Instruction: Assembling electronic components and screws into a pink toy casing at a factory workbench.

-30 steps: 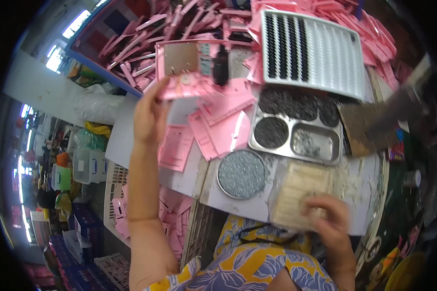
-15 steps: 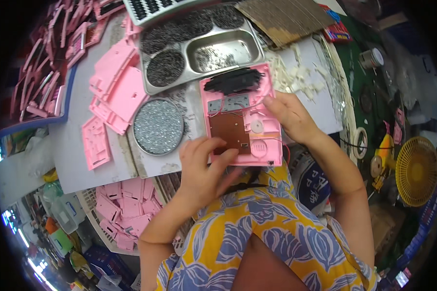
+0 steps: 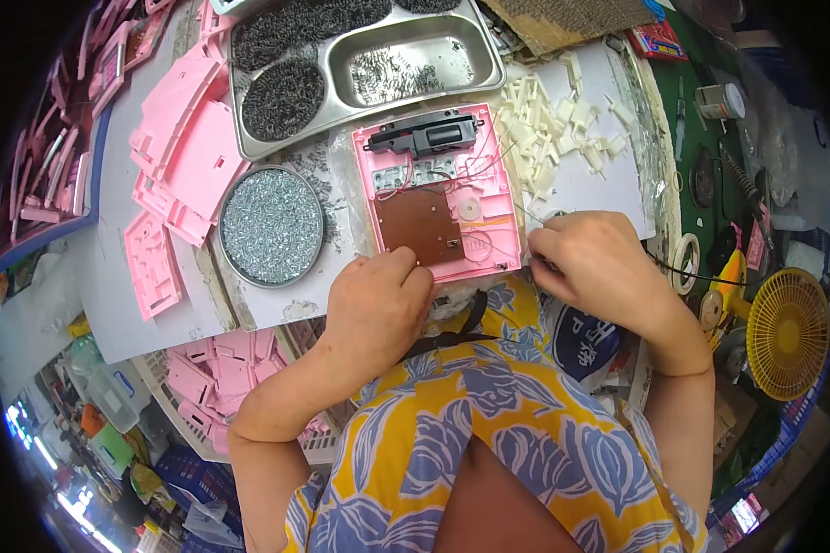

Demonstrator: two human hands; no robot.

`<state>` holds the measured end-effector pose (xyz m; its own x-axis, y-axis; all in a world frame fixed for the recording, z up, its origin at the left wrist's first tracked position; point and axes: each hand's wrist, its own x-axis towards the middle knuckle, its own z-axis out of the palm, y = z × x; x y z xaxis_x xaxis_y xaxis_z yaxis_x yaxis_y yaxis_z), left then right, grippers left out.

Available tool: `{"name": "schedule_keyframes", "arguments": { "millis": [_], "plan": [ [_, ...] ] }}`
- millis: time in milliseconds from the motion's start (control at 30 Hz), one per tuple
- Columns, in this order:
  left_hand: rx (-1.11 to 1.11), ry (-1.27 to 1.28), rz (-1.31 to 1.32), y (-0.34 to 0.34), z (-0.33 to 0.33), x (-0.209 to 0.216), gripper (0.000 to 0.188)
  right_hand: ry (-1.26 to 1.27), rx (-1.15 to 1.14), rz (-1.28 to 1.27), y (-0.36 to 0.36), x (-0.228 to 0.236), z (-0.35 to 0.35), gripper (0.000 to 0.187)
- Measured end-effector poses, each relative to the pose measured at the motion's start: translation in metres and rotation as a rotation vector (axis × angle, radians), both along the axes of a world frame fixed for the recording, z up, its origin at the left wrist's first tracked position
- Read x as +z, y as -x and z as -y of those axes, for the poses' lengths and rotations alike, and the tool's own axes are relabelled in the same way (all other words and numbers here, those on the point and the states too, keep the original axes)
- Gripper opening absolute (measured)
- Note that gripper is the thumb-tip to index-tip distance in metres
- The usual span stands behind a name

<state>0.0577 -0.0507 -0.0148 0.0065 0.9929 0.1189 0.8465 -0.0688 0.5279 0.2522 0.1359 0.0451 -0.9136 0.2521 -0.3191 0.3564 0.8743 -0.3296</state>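
A pink plastic casing [image 3: 498,207] lies with its inner side up at the table's front edge. Inside it are a black module [image 3: 424,136] along the far end, a grey metal strip [image 3: 392,178], a brown circuit board [image 3: 417,224], a small white disc [image 3: 468,210] and thin loose wires. My left hand [image 3: 378,300] grips the casing's near left edge, fingers curled over the board's corner. Just off the casing's right side, my right hand [image 3: 599,263] is closed, thumb and fingers pinched; a thin line shows by its fingertips, but what it holds is unclear.
A steel tray [image 3: 341,111] of small dark parts sits beyond the casing. To the left are a round dish of silvery screws [image 3: 272,226] and stacked pink panels [image 3: 189,170]. White plastic pieces [image 3: 563,120] lie right. A basket of pink parts [image 3: 217,378] stands below the table; a yellow fan [image 3: 786,332] is far right.
My right hand has let go of the casing's right edge and moved nearer to me, fingers now pinched. The casing now lies flatter; my left hand has closed on its near left edge.
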Motion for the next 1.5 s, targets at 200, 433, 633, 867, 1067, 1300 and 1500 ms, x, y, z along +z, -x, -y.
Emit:
{"name": "schedule_keyframes", "arguments": {
  "millis": [200, 433, 633, 867, 1067, 1300, 1500],
  "plan": [
    [-0.032, 0.102, -0.036, 0.002, -0.003, 0.009, 0.016, 0.153, -0.286, -0.330, -0.013, -0.012, 0.005, 0.018],
    [-0.049, 0.099, -0.026, 0.004, -0.007, 0.017, 0.017, 0.174, -0.338, -0.488, -0.012, -0.041, 0.017, 0.015],
    [-0.009, 0.145, -0.014, 0.003, -0.004, 0.009, 0.020, 0.386, -0.291, -0.302, -0.043, 0.032, 0.026, 0.015],
    [-0.270, -0.138, 0.121, -0.020, -0.008, -0.004, 0.043, 0.743, 0.125, -0.445, -0.018, 0.010, 0.030, 0.037],
    [-0.311, -0.286, 0.127, -0.009, 0.001, -0.013, 0.034, 0.171, 0.104, -0.529, -0.003, -0.055, 0.027, 0.054],
    [0.267, -0.104, 0.334, 0.012, 0.026, -0.021, 0.014, 0.051, 0.050, -0.470, 0.014, -0.046, 0.047, 0.046],
    [0.314, -0.074, 0.334, 0.008, 0.049, -0.039, 0.011, 0.058, -0.032, -0.638, 0.037, -0.065, 0.091, 0.034]
  ]
}}
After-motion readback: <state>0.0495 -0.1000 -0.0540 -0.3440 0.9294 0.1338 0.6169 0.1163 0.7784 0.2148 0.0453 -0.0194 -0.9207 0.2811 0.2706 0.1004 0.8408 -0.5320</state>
